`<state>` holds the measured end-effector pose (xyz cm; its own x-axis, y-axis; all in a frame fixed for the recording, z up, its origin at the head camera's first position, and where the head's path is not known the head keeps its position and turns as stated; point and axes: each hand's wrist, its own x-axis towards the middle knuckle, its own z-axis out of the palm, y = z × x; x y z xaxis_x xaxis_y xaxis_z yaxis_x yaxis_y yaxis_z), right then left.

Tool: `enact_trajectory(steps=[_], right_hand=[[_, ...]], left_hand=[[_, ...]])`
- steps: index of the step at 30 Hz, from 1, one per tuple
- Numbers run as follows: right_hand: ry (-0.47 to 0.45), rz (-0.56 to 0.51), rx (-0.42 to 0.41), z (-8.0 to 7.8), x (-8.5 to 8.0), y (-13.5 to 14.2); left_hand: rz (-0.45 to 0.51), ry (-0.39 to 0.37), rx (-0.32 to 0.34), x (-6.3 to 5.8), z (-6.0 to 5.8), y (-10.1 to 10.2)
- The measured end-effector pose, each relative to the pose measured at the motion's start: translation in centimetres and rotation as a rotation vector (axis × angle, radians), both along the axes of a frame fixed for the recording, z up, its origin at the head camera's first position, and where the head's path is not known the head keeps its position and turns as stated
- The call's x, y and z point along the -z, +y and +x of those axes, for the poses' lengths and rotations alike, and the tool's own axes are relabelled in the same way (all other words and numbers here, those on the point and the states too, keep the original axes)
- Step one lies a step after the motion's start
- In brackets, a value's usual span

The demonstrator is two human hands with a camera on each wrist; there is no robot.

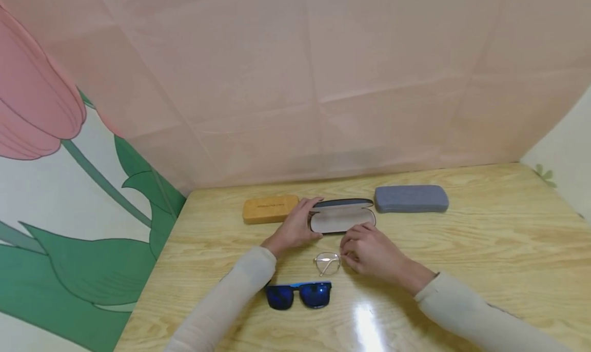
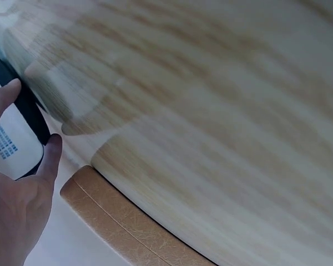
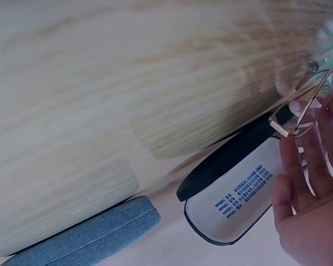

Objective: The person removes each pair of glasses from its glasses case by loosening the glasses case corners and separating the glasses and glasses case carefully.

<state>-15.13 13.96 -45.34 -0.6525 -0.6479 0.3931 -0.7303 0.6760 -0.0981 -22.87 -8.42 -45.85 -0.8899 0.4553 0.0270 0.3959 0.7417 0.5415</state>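
Observation:
My left hand (image 1: 295, 226) grips the left end of an open glasses case (image 1: 341, 221), thumb at the front edge and fingers at the back by its raised lid. The case has a dark shell and a pale lining, printed with blue text in the right wrist view. Just in front of it, my right hand (image 1: 376, 254) pinches a pair of thin gold-framed eyeglasses (image 3: 281, 128). One clear lens of the eyeglasses (image 1: 328, 263) shows left of my fingers in the head view; the other is hidden behind the hand.
Dark-framed sunglasses (image 1: 315, 294) with blue lenses lie on the wood-grain table (image 1: 498, 249) nearer to me. A closed tan case (image 1: 270, 209) stands at the left, and a closed blue-grey case (image 1: 411, 198) at the right. Behind the table hangs a pink cloth (image 1: 369, 85).

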Motion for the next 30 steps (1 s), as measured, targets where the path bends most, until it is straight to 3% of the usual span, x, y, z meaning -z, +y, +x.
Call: enact_trajectory(steps=[20, 24, 30], right_hand=[[-0.017, 0.016, -0.013, 0.0, -0.2, -1.5], [-0.043, 0.017, 0.007, 0.1, -0.4, -1.6], [-0.111, -0.067, 0.075, 0.0, -1.0, -0.6]], left_hand=[[0.011, -0.012, 0.009, 0.0, 0.0, -0.1], [0.008, -0.022, 0.007, 0.0, 0.1, -0.1], [0.02, -0.013, 0.015, 0.1, 0.1, -0.1]])
